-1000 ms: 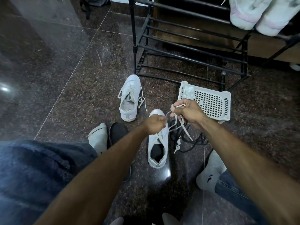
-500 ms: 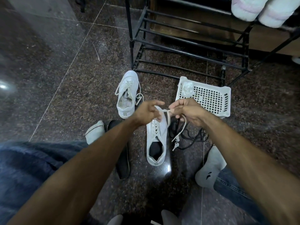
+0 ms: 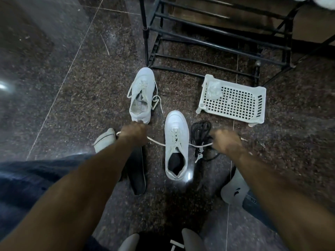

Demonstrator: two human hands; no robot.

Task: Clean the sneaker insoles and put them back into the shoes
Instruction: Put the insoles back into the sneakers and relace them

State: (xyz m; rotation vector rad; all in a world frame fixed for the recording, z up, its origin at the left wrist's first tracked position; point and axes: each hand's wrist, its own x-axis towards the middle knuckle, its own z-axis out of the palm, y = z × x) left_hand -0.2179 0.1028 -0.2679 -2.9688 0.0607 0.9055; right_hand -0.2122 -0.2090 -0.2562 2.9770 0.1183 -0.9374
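hands: left (image 3: 134, 134), right (image 3: 226, 142) grip lace ends (image 3: 156, 142) | sneaker (image 3: 176, 144) between them

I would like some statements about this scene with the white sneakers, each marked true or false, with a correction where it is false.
1. Each hand grips one end of the near sneaker's lace. True: the left hand and right hand pull the lace out sideways from the near sneaker.
2. The far sneaker is tied tightly. False: its laces hang loose.
3. A dark insole lies on the floor left of the near sneaker. True.
4. The white basket stands on the shoe rack. False: it lies on the floor in front of the rack.
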